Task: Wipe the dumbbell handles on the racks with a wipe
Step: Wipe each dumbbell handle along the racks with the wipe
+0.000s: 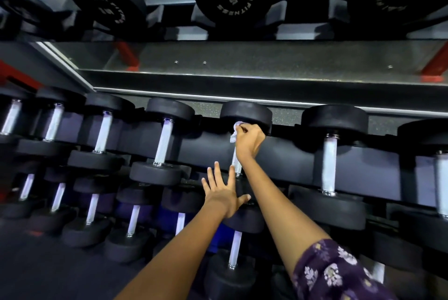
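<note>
Dumbbell handle (pixel 235 162), knurled chrome, sits mid-frame on the middle rack tier (pixel 303 151), btwn two black rubber heads. R hand (pixel 249 141) is curled round its top end, gripping a crumpled white wipe (pixel 234 131) against it. L hand (pixel 224 193), fingers spread flat, presses the near head (pixel 246 221) just below. Floral purple sleeve (pixel 339 273) at lower right.

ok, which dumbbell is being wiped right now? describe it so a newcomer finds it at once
Find the steel shelf across the middle; the row of dumbbells sits just below it. The dumbbell being wiped is the only one with the right hand gripping a white wipe at the handle's top and the left hand spread open on its near end.
</note>
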